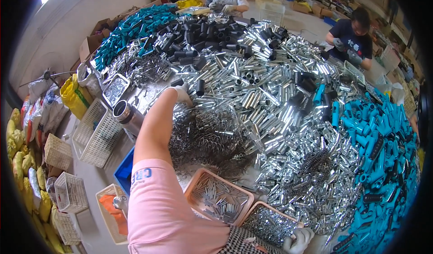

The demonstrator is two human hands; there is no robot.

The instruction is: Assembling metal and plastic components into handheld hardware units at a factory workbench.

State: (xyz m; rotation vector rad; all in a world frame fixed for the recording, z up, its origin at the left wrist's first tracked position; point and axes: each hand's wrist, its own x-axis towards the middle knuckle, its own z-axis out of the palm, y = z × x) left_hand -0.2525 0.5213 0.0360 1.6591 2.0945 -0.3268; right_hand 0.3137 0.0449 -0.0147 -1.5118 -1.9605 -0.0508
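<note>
The gloved right hand (298, 241) was nearest, at the right side of a tray (249, 212) of small metal parts (270, 224); its fingers curled, though I could not tell whether they gripped anything. Left of that hand, past this tray, sat a pinkish tray (230, 183) of metal pins (228, 205). Springs (203, 137) lay just short of the gloved left hand (182, 96), which was beside a black tube (177, 82); I could not tell if its fingers were closed. Beyond that hand were teal handles (135, 28).
</note>
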